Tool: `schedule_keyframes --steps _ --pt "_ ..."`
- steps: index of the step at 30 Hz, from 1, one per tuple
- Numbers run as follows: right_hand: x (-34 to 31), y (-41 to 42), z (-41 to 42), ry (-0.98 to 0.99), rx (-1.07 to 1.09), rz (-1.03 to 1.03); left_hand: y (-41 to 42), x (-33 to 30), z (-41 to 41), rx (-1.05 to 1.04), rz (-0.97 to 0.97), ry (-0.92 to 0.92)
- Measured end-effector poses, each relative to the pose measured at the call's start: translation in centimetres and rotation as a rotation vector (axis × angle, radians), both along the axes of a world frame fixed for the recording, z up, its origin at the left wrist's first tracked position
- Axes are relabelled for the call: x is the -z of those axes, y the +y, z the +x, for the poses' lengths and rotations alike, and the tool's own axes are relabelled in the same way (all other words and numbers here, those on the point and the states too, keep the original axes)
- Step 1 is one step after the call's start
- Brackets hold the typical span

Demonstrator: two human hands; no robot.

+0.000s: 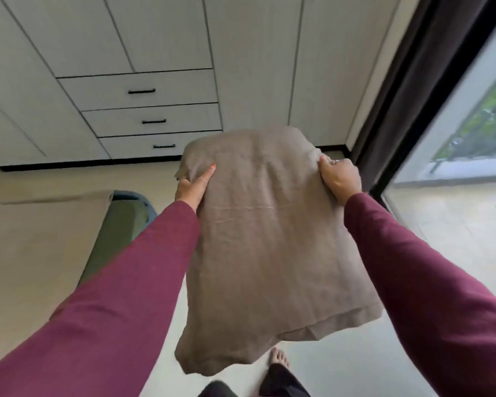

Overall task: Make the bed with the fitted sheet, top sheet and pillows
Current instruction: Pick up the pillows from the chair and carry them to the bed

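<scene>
A taupe pillow in its case (269,239) hangs in the air in front of me, held by its two upper corners. My left hand (194,187) grips the upper left edge with the index finger stretched along the cloth. My right hand (340,179) clutches the upper right corner. The loose open end of the case droops toward the floor. To the left lies the bed (40,247), covered with a beige sheet, with its green mattress side (118,233) and a blue corner showing.
White wardrobe doors and three drawers with black handles (149,120) stand straight ahead. A dark curtain (413,96) and a glass sliding door (455,181) are on the right. Pale floor runs between the bed and the door; my bare foot (279,358) stands below the pillow.
</scene>
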State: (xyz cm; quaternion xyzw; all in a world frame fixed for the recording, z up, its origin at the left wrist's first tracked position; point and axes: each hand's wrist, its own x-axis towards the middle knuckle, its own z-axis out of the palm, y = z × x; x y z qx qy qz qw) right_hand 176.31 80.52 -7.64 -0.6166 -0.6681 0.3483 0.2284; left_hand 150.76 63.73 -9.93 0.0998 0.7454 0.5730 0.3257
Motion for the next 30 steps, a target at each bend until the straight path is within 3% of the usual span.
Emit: schedule_keyframes --steps 12,30 --pt "-0.2 12.3 -25.4 -0.032 -0.318 0.035 6.4 -0.9 -18.7 -0.262 -0.054 0.032" --pt "-0.1 25.7 -62.1 -0.006 -0.525 0.076 16.1 -1.4 -49.5 -0.487 -0.190 0.089"
